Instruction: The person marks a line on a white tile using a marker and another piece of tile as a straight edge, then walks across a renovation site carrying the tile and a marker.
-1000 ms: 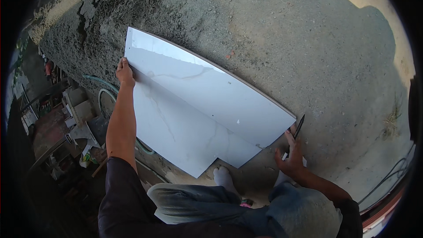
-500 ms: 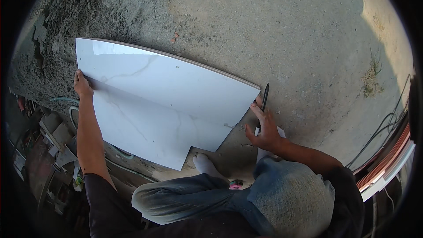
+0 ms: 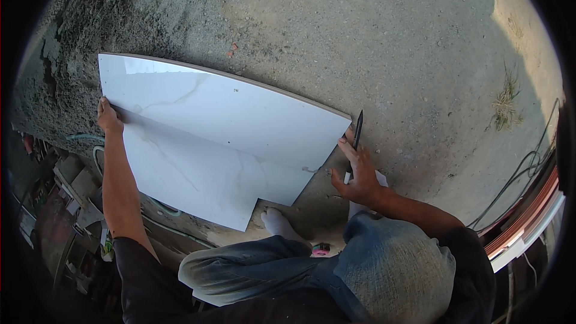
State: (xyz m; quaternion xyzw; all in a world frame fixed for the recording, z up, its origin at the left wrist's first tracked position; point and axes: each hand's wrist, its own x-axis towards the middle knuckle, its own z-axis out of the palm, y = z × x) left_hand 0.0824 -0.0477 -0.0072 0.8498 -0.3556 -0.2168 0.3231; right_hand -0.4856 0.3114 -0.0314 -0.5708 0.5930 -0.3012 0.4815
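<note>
A large white marble-look tile (image 3: 198, 120) with faint grey-brown veins lies tilted in front of me, a square notch cut from its near edge. My left hand (image 3: 110, 117) is closed on its left edge, fingers partly hidden by it. At the right edge, near the far right corner, the fingertips of my right hand (image 3: 360, 177) touch the tile. That hand also has a black marker (image 3: 359, 129) with a white end between its fingers, pointed end away from me, thumb spread apart.
Rough grey ground (image 3: 384, 30) surrounds the tile, with reddish chips (image 3: 232, 50) beyond it. A pale hose (image 3: 171, 210) curves under its left side near clutter (image 3: 78, 186). Right of me lie black cables (image 3: 528, 168) and a grass tuft (image 3: 507, 105). My sock-covered foot (image 3: 278, 223) is by the notch.
The tile and both hands appear slightly further left in the view, as do the reddish chips on the ground. The grip of each hand looks the same.
</note>
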